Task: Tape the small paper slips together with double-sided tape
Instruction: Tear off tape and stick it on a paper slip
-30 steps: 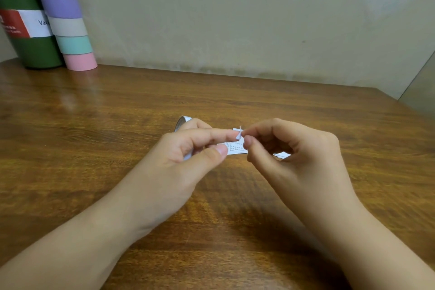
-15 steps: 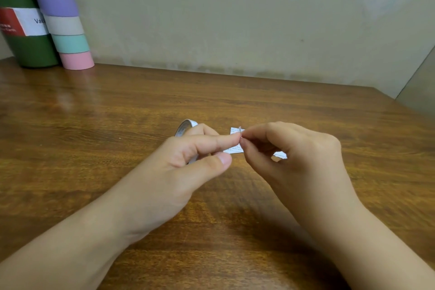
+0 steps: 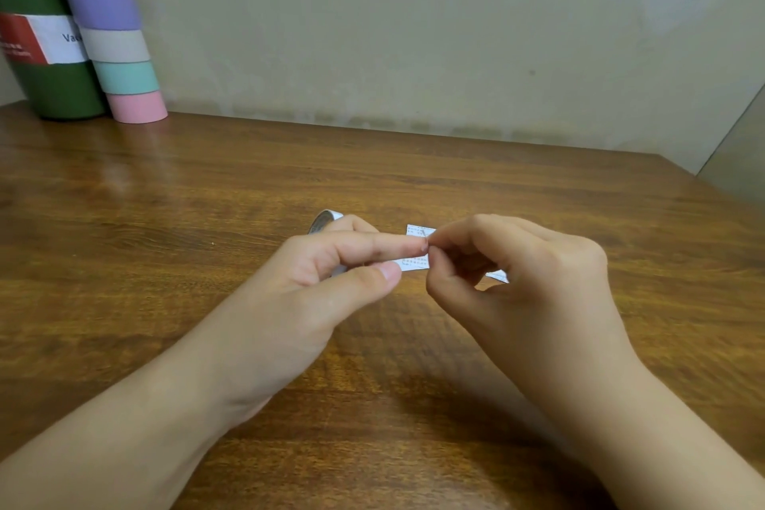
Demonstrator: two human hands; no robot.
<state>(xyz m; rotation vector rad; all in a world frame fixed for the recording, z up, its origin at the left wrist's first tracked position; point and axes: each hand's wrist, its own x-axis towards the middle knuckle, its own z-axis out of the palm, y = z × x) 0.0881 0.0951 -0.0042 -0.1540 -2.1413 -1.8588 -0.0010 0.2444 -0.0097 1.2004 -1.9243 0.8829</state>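
1. The left hand [image 3: 314, 282] holds a small printed paper slip [image 3: 415, 263] between index finger and thumb, just above the bench [image 3: 165, 219].
2. The right hand [image 3: 525, 282] has its thumb and index fingertip pinched together at the slip's upper right corner, on something too small to make out. Going by the task, it is probably the backing of the double-sided tape being picked at.
3. A roll of tape [image 3: 325, 219] peeks out behind the left hand's fingers, and a second white slip [image 3: 496, 275] shows under the right hand, on or near the bench.
4. To do this step well, I would keep the left pinch firm and close to the corner, so the thin paper does not bend or tear as the right fingers pull.
5. The peel should go slowly and along the slip, not straight up, or the adhesive may lift with the liner.
6. Fingertips should stay off the exposed sticky strip.
7. A green bottle [image 3: 45, 54] and a striped tube [image 3: 111, 33] stand far back, well apart.
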